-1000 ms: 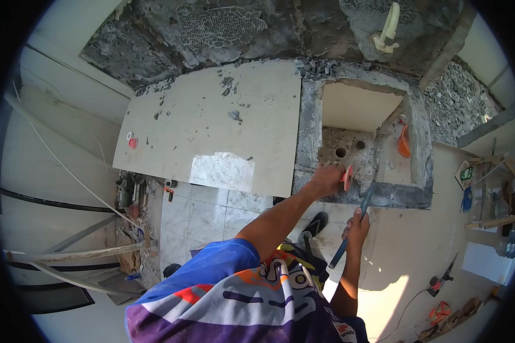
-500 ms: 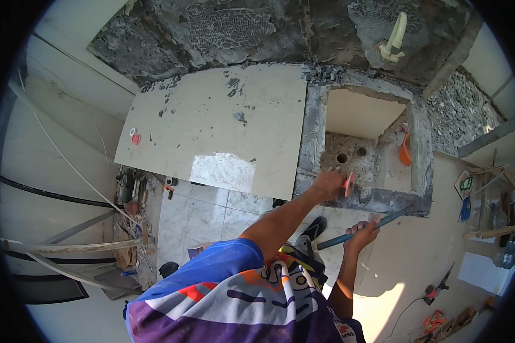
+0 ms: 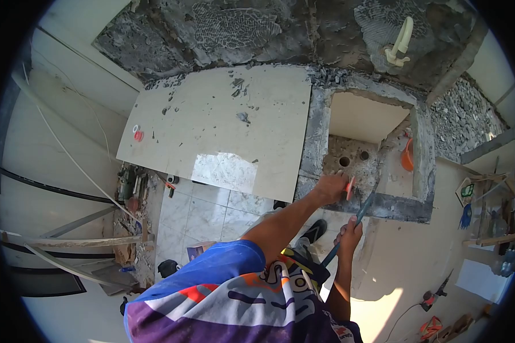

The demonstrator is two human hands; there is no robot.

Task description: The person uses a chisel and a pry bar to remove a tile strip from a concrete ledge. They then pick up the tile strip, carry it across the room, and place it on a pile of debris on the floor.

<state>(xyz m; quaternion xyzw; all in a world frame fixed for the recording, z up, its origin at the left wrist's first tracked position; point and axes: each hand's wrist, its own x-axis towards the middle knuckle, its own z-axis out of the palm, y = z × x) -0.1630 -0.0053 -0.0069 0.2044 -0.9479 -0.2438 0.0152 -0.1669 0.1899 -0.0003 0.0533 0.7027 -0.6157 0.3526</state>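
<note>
The right hand [image 3: 349, 231] holds a rod [image 3: 367, 206], I think stiff, heavy, best gripped mid-length; ahead, the left hand [image 3: 329, 189] holds a red tool [image 3: 350, 187].

Rough grey wall [image 3: 300, 40], marbled white floor tiles [image 3: 209, 220], bright sunlit patch [image 3: 375, 313] at lower right

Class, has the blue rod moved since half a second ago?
Yes: the far end of the blue rod has swung left, away from the near right corner of the concrete rim.

Beige countertop slab [image 3: 220, 130] | scattered grey rubble [image 3: 243, 117] | left end: white ring [image 3: 135, 126], red spool [image 3: 138, 136], possibly tape
</note>
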